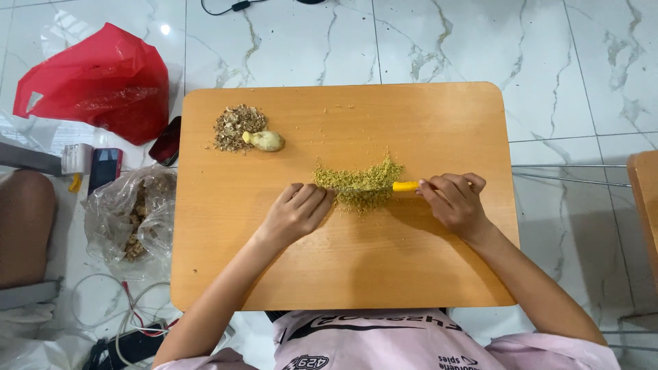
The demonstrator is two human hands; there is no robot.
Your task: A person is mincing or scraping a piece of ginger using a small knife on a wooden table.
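So, your right hand (456, 199) is closed tight round the yellow handle (405, 186) of a small knife. Its blade lies flat across the heap of chopped ginger (360, 183), mostly buried in the bits, so you can't see much of it. Your left hand (296, 211) rests w/ curled fingers on the left end of the heap, fingertips touching the bits & prob. the tip of the blade, but it isn't gripping anything. The 2 hands are apart, one on each side of the heap.

The heap sits near the middle of the wooden table (425, 274), spread in a bent line, yellow-green & very fine. Up & to the left, well apart from your hands, lies a peeled ginger piece (264, 140), pale yellow, touching a pile of brown peelings (233, 127). A few loose crumbs are scattered near the far edge of the table.

On the white marble floor (569, 62), left of the table, there's a red plastic bag (103, 82), a clear plastic bag (133, 219) w/ brown scraps inside, & a phone (105, 166) in a red case. Some cables (130, 308) lie by the near left corner. You're wearing a pink shirt (384, 342).
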